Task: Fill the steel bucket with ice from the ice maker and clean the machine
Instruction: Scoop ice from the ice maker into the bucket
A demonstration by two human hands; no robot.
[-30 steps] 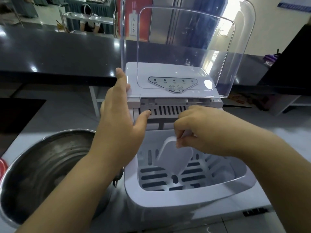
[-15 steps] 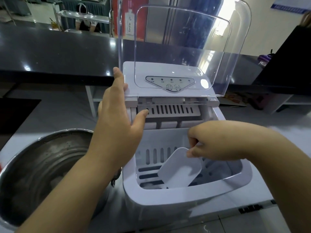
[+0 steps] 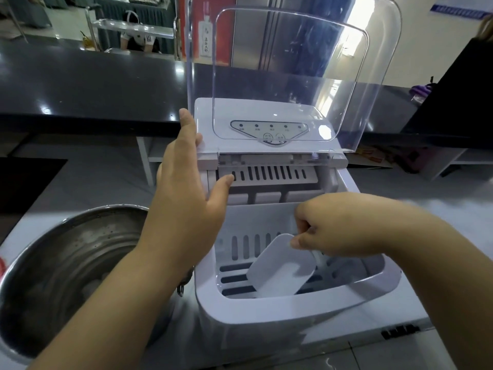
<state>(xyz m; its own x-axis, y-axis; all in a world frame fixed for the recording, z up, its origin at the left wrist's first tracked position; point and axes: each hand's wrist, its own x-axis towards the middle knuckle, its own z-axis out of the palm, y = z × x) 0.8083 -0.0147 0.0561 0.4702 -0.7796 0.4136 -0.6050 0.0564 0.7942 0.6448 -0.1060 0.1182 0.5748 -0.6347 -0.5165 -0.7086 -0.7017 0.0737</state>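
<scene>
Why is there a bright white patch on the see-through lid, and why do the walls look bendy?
Head view: window light glares off the raised clear plastic lid; the wide-angle lens bows the black counter and edges; the round steel bucket looks slightly soft.

A long black counter crosses the room; beyond it stand a steel fridge, a cart and a pale wall.

one ice maker, one bucket, one scoop, two hands.
</scene>
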